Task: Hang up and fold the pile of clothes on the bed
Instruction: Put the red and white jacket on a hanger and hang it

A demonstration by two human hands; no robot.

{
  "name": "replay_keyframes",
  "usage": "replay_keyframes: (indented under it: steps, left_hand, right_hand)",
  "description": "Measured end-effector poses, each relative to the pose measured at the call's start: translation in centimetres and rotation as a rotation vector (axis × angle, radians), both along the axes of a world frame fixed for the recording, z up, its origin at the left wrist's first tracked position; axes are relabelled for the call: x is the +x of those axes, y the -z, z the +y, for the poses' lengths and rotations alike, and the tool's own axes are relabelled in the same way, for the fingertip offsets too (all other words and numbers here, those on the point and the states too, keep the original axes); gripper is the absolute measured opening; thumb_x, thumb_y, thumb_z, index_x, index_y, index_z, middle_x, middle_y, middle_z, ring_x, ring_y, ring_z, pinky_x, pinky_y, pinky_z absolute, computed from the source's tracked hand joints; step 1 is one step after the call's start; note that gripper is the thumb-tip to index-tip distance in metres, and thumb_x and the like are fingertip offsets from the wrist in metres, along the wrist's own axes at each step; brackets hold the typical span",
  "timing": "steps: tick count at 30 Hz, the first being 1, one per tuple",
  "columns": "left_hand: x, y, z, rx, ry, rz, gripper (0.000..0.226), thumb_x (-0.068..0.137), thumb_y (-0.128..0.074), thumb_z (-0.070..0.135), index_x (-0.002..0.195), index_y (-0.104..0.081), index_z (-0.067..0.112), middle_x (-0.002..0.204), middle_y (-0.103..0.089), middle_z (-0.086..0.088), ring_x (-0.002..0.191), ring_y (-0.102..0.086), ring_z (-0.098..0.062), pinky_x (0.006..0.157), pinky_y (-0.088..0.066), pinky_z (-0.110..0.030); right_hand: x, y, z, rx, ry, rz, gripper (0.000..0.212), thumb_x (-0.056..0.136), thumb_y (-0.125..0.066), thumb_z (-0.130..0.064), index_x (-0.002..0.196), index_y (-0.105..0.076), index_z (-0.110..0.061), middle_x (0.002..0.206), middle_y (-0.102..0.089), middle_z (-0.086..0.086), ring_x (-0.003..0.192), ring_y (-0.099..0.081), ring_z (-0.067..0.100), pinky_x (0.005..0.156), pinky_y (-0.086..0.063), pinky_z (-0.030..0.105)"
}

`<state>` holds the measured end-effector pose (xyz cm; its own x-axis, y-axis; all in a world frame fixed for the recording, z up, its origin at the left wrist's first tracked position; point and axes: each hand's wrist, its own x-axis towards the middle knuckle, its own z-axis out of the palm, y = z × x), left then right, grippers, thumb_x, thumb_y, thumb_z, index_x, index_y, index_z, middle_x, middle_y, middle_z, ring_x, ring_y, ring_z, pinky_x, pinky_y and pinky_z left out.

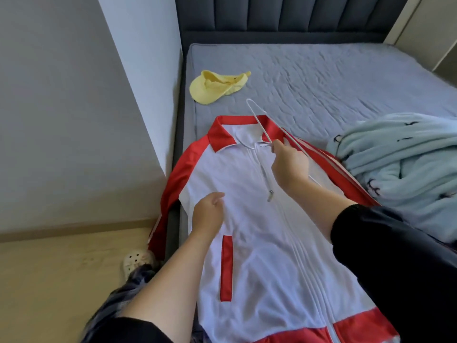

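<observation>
A white zip jacket (249, 219) with red collar, sleeves and hem lies face up on the bed, its zip partly open at the neck. My right hand (289, 167) grips a thin white wire hanger (257, 120) over the collar, the hanger's end pointing toward the headboard. My left hand (209, 214) rests on the jacket's left chest with relaxed fingers, holding nothing. A light blue patterned garment (400, 167) lies crumpled at the right.
A yellow cap (215, 86) lies on the grey mattress (333, 78) beyond the jacket. A dark padded headboard (284, 16) stands at the back. A white wall corner (138, 82) borders the bed's left side. Wooden floor (61, 280) and my slippered foot (136, 264) are at lower left.
</observation>
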<state>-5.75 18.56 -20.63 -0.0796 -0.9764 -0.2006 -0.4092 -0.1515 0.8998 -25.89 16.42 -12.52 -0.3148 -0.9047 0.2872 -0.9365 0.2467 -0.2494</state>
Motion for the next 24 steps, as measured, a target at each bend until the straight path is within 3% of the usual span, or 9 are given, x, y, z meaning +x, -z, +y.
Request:
replay_keyframes:
  steps: [4, 6, 12, 15, 20, 22, 24]
  left_hand:
    - [-1.4, 0.3, -2.7, 0.23, -0.165, 0.419, 0.026, 0.093, -0.049, 0.007, 0.105, -0.068, 0.02, 0.095, -0.068, 0.005, 0.088, -0.067, -0.011, 0.069, -0.05, -0.026]
    - [-1.7, 0.4, -4.3, 0.277, -0.181, 0.498, 0.021, 0.093, -0.053, 0.012, 0.098, -0.067, 0.026, 0.097, -0.068, 0.004, 0.088, -0.066, -0.011, 0.066, -0.047, -0.025]
    - [-2.6, 1.2, -9.2, 0.169, -0.145, 0.46, 0.035, 0.093, -0.046, 0.005, 0.12, -0.06, 0.021, 0.115, -0.058, -0.002, 0.095, -0.058, -0.013, 0.083, -0.048, -0.029]
    - [-4.2, 1.0, -11.8, 0.118, -0.065, 0.368, 0.048, 0.09, -0.046, 0.003, 0.134, -0.051, 0.022, 0.117, -0.054, 0.001, 0.084, -0.054, -0.009, 0.078, -0.045, -0.025]
    - [-5.7, 1.8, -14.9, 0.331, -0.043, 0.727, 0.059, 0.097, -0.038, 0.005, 0.148, -0.026, 0.032, 0.136, -0.043, -0.003, 0.106, -0.05, -0.016, 0.088, -0.04, -0.032]
    - [-5.6, 2.0, -15.6, 0.354, -0.091, 0.843, 0.055, 0.1, -0.036, 0.008, 0.149, -0.025, 0.03, 0.145, -0.039, -0.005, 0.129, -0.044, -0.019, 0.099, -0.038, -0.037]
    - [-5.5, 2.0, -16.2, 0.381, -0.114, 0.894, 0.05, 0.101, -0.038, 0.012, 0.148, -0.031, 0.027, 0.141, -0.041, -0.007, 0.132, -0.042, -0.018, 0.103, -0.038, -0.038]
  right_hand:
    - [-1.3, 5.6, -0.7, 0.179, 0.135, -0.183, 0.029, 0.085, -0.042, 0.004, 0.108, -0.053, -0.007, 0.107, -0.055, 0.015, 0.08, -0.054, 0.031, 0.063, -0.031, 0.031]
    - [-1.4, 8.7, 0.1, 0.258, 0.217, -0.272, 0.018, 0.086, -0.047, 0.001, 0.103, -0.051, -0.006, 0.109, -0.052, 0.015, 0.077, -0.048, 0.028, 0.064, -0.03, 0.03]
    - [-1.4, 13.5, 0.2, 0.278, 0.306, -0.232, 0.025, 0.085, -0.055, -0.007, 0.109, -0.045, -0.007, 0.113, -0.051, 0.013, 0.092, -0.056, 0.034, 0.068, -0.032, 0.033]
    - [-2.0, 14.3, -0.8, 0.317, 0.305, -0.162, 0.03, 0.086, -0.052, -0.006, 0.115, -0.045, -0.008, 0.115, -0.053, 0.012, 0.095, -0.058, 0.033, 0.069, -0.032, 0.033]
    - [-2.3, 15.3, -1.6, 0.323, 0.292, -0.107, 0.03, 0.088, -0.046, -0.005, 0.117, -0.044, -0.009, 0.114, -0.054, 0.011, 0.093, -0.058, 0.033, 0.066, -0.032, 0.034]
    - [-2.4, 15.6, -1.7, 0.327, 0.29, -0.094, 0.035, 0.087, -0.048, -0.006, 0.121, -0.043, -0.009, 0.116, -0.054, 0.011, 0.095, -0.058, 0.033, 0.066, -0.031, 0.033]
    - [-2.4, 15.8, -1.6, 0.323, 0.291, -0.095, 0.037, 0.086, -0.05, -0.006, 0.122, -0.043, -0.01, 0.116, -0.054, 0.011, 0.095, -0.058, 0.033, 0.066, -0.03, 0.033]
